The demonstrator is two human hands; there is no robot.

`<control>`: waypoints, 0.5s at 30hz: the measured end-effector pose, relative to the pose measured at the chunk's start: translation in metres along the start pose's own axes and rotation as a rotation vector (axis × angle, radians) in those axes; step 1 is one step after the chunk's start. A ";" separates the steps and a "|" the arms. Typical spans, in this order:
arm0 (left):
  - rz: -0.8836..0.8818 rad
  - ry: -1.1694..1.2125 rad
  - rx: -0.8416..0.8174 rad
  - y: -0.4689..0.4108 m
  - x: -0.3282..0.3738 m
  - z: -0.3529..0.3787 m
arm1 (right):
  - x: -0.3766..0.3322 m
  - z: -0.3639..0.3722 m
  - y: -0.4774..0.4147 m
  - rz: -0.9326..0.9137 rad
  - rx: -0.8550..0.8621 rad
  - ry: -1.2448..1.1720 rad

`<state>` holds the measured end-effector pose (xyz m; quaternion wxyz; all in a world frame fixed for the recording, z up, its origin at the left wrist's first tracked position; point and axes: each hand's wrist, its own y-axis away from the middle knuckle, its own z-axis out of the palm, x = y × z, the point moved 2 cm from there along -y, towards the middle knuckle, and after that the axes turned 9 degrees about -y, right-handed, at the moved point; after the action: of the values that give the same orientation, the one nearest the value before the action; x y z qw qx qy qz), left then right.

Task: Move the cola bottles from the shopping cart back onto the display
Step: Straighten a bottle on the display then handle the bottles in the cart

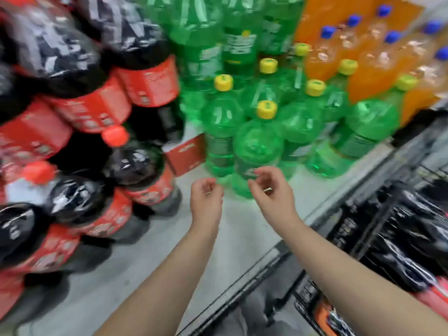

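1. At the far left, cola bottles point(135, 166) with red caps and red labels stand stacked in tiers on the pale display shelf point(135, 258), the front ones blurred.
2. Just right of them, a red carton point(185, 154) sits at the back of the shelf, between the cola and the green stock.
3. The left hand point(206, 197) hovers over the bare front part of the shelf, fingers loosely curled inward and holding nothing.
4. Behind both hands stand green bottles point(257, 141) with yellow caps, the nearest one just beyond the fingertips; whether any finger touches it I cannot tell.
5. The right hand point(269, 187) hangs just beside the left, fingers bent and slightly spread, empty too.
6. Up at the right, orange bottles point(378, 59) with blue caps sit behind the green ones.
7. At the lower right, the dark wire shopping cart point(358, 229) stands against the shelf edge, with more cola bottles point(412, 251) lying inside it.
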<state>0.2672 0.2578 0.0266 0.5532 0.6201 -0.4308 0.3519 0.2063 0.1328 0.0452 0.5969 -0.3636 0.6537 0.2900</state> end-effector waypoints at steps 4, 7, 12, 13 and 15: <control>0.227 -0.128 -0.328 0.041 0.015 0.074 | 0.010 -0.083 0.025 0.016 0.388 -0.008; 0.254 -0.244 -0.582 0.074 0.006 0.126 | 0.030 -0.144 0.046 0.069 0.615 0.013; 0.337 -0.485 -0.806 0.122 -0.014 0.197 | 0.067 -0.233 0.089 0.247 0.932 -0.010; 0.376 -0.541 -0.855 0.133 -0.015 0.210 | 0.073 -0.249 0.097 0.291 0.985 -0.030; 0.490 -0.607 -0.955 0.156 -0.013 0.236 | 0.084 -0.280 0.110 0.383 1.080 -0.110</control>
<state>0.1085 0.0241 0.0417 0.5256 0.2596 -0.8090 0.0449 -0.0453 -0.0436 -0.0108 0.6678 0.1332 0.7314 0.0363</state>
